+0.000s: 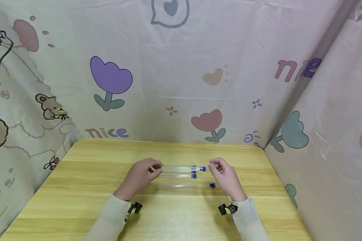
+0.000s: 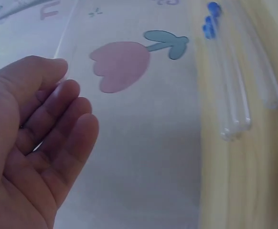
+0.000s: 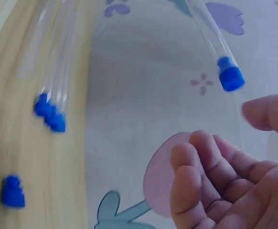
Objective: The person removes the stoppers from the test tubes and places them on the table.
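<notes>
My left hand (image 1: 141,174) pinches the closed end of a clear test tube (image 3: 211,36) between thumb and forefinger, holding it raised and pointing right. A blue cap (image 3: 230,77) sits on the tube's far end. Close to that cap, my right hand (image 1: 226,177) has its thumb apart from its loosely bent fingers and holds nothing. Below, several test tubes with blue caps (image 1: 177,176) lie side by side on the table. An uncapped clear tube (image 1: 175,186) lies nearer to me. To its right, a loose blue cap (image 1: 212,185) rests under my right hand.
The wooden table (image 1: 78,187) ends at the back against a patterned cloth (image 1: 169,83), which also hangs along both sides. Each wrist wears a small black camera, such as the left one (image 1: 134,208).
</notes>
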`<state>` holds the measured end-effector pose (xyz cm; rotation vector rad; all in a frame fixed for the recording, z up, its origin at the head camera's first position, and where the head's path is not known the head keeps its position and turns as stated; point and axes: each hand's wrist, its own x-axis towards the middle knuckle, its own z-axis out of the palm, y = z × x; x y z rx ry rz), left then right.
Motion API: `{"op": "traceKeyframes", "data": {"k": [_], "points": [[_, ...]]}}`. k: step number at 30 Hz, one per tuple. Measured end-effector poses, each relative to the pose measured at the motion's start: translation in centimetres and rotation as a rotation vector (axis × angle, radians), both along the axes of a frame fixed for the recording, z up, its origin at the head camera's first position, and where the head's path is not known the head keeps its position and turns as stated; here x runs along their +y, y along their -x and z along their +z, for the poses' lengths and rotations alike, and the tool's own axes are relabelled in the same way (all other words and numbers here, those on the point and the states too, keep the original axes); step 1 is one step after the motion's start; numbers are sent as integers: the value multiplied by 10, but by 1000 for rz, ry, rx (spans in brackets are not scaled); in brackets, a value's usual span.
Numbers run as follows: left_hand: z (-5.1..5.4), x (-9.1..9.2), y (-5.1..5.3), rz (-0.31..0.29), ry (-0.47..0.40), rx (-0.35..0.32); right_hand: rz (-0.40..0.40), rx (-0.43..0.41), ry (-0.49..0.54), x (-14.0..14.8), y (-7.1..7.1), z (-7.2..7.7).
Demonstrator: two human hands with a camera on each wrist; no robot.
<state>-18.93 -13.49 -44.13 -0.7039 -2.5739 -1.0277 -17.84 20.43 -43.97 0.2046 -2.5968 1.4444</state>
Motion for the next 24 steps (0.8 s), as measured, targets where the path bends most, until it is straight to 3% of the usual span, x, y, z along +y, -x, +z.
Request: {"op": "traceKeyframes", "data": {"k": [5, 9, 24], "points": [[9, 0, -6, -21, -43, 112, 77, 43, 142, -5, -7, 9], [14, 0, -9, -29, -58, 180, 138, 71, 199, -7, -11, 15], [20, 3, -12, -56, -73, 293, 230, 57, 331, -12, -20, 25]]}}
